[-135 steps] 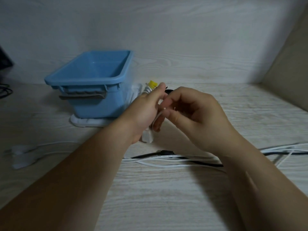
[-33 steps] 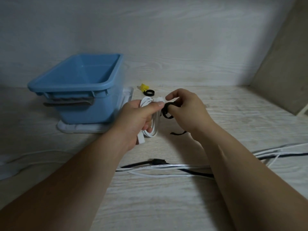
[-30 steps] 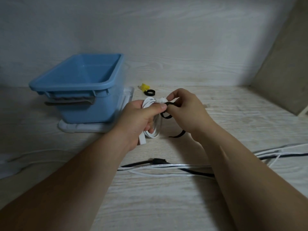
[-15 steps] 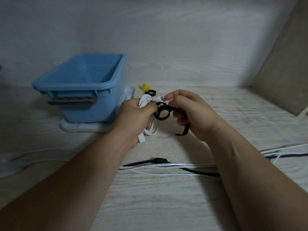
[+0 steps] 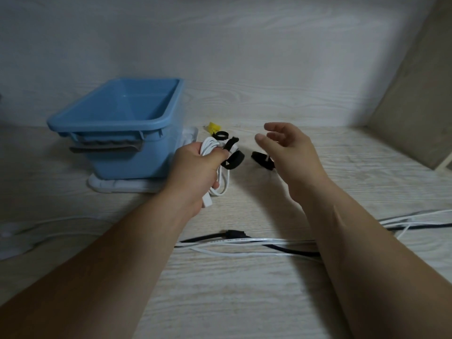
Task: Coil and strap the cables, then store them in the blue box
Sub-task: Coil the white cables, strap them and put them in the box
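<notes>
Above the middle of the desk (image 5: pixel 244 297), a coiled white cable (image 5: pixel 209 146) is gripped in the left hand (image 5: pixel 195 167). The fingers are curled round the bundle, and a white plug end (image 5: pixel 206 200) is left sticking out beneath the fist. A black strap (image 5: pixel 235 160) is pinned against the coil under the thumb, with one end standing up and a loop hanging at three o'clock of the thumb.

The right hand (image 5: pixel 293 155) is held released at three o'clock of the left, apart from it, with fingers relaxed and nothing grasped. A second black piece (image 5: pixel 263 161) is seen just beneath its thumb; whether it is joined to the strap or laid on the desk cannot be told.

At twelve o'clock of the coil, a small black ring (image 5: pixel 221 135) and a yellow item (image 5: pixel 211 126) are laid on the desk. The blue box (image 5: pixel 127 159) is set at nine o'clock of the left hand, just beside it, on a white tray (image 5: pixel 117 188). Loose white cables (image 5: pixel 244 241) and a black cable (image 5: pixel 234 234) are stretched across the desk at six o'clock of the hands, passing under the right forearm.
</notes>
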